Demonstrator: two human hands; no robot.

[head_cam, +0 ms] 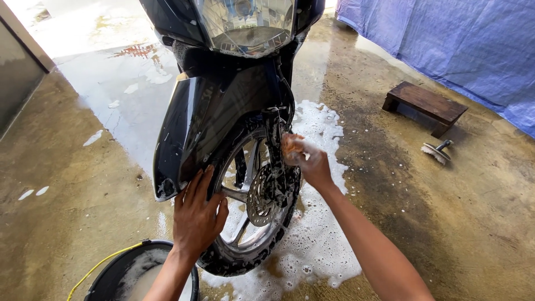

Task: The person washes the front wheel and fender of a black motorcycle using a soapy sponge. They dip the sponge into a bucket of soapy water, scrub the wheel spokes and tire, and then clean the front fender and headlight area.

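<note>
Sponge (290, 146), orange and soapy, sits at the centre of the view, pressed against the fork leg (275, 139) of a black motorcycle's front wheel (253, 212). Right hand (309, 163) holds it, fingers curled tight around the sponge so only a corner shows. Left hand (196, 214), at seven o'clock from the sponge, lies flat on the tyre and the lower edge of the black front fender (189, 134), fingers spread and pointing up. Brake disc (261, 198) hangs between the two hands. White foam (317, 245) pools on the wet concrete floor (446, 223) under and behind the wheel. At the bottom edge, seven o'clock, stands a black bucket (120, 270) of suds with a yellow handle. Out at three o'clock lie a scrub brush (436, 151) and, beyond it, a low wooden stool (426, 106) before a blue tarpaulin (462, 44).
</note>
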